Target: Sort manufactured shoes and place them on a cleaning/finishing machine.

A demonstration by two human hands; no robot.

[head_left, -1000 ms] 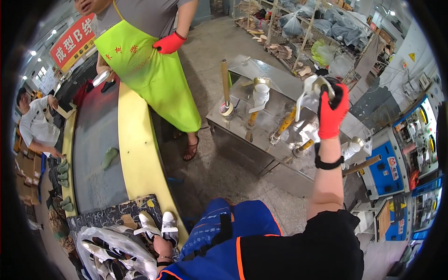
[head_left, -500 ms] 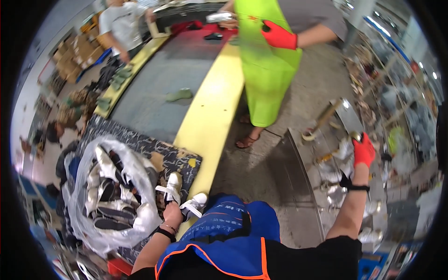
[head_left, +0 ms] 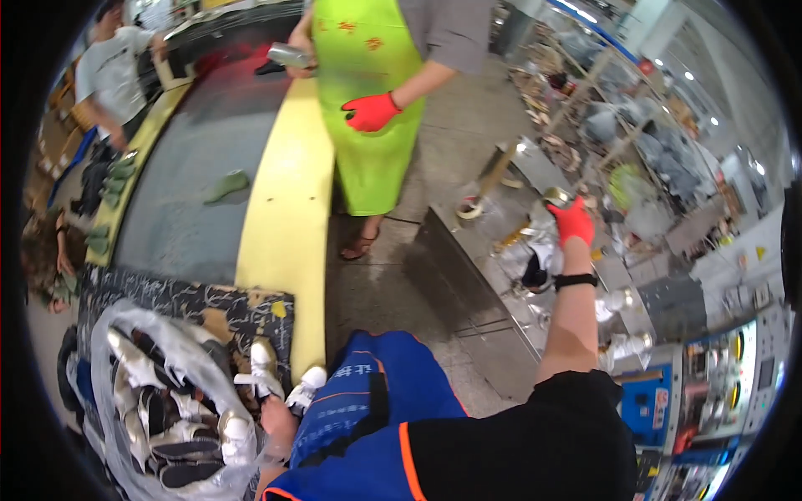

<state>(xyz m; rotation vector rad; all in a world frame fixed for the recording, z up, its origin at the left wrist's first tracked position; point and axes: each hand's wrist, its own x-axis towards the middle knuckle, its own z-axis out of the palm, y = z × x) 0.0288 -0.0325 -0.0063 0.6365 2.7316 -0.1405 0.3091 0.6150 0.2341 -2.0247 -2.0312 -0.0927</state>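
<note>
My left hand, bare, is at the heel end of a white shoe with a loose strap and appears closed on it; most fingers are hidden. Touching my blue apron, a second white shoe lies beside it on the yellow board. My right hand, in a red glove, reaches out to the right over a metal-topped bench. Its thumb and fingers close around a small round metallic-looking thing, whose kind I cannot make out. White shoes fill a clear plastic bag to my left.
A long yellow-edged conveyor runs ahead, carrying a green foot-shaped piece. Beside it stands a co-worker in a lime-green apron, holding a silvery object. A tape roll sits on the bench; cluttered racks stand beyond.
My view has swung right, so the conveyor and bag sit farther left. My right hand remains at the round thing and my left at the shoe. The co-worker's gloved hand has lowered.
</note>
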